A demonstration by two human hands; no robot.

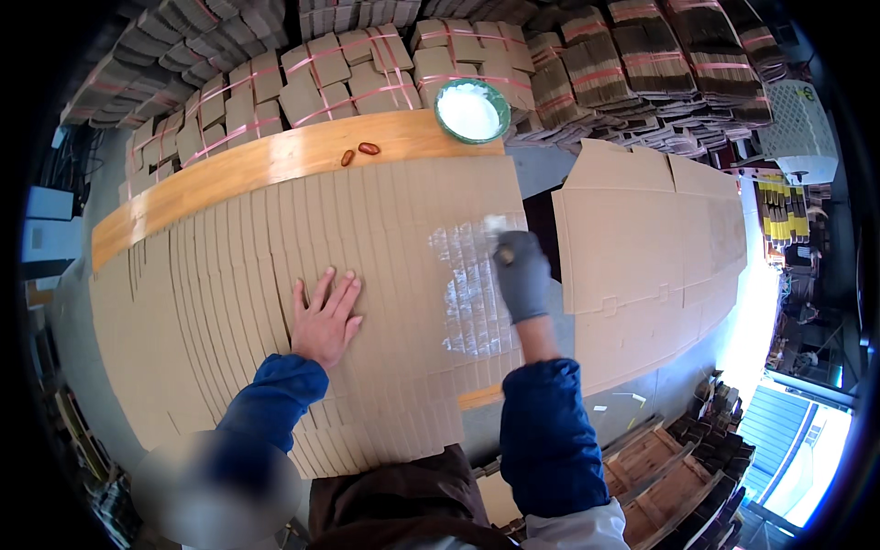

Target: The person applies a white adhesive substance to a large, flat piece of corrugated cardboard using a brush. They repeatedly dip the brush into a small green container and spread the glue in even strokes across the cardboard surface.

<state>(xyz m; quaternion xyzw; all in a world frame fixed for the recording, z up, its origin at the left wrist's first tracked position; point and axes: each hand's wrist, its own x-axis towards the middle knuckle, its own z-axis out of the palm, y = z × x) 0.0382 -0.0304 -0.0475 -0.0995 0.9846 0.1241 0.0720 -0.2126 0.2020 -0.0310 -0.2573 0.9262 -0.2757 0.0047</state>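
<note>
A fanned row of overlapping brown cardboard sheets [394,211] covers the table before me. My left hand [323,321], bare, lies flat on the middle sheets with its fingers spread. In a dark grey glove, my right hand [522,275] is closed round a brush [495,223], whose pale head touches the far right part of the sheets. Most of the brush handle is hidden in the glove. Wet, shiny white paste [472,302] streaks the sheet edges just left of that hand. Beyond the sheets, a green bowl [502,128] of white paste rests on the wooden tabletop.
Two small brown oval things [368,148] lie on the wooden tabletop [229,174]. Flat cardboard sheets [651,229] are stacked to the right. Strapped cardboard bundles [316,78] stand along the far side. A wooden pallet [660,467] is at the lower right.
</note>
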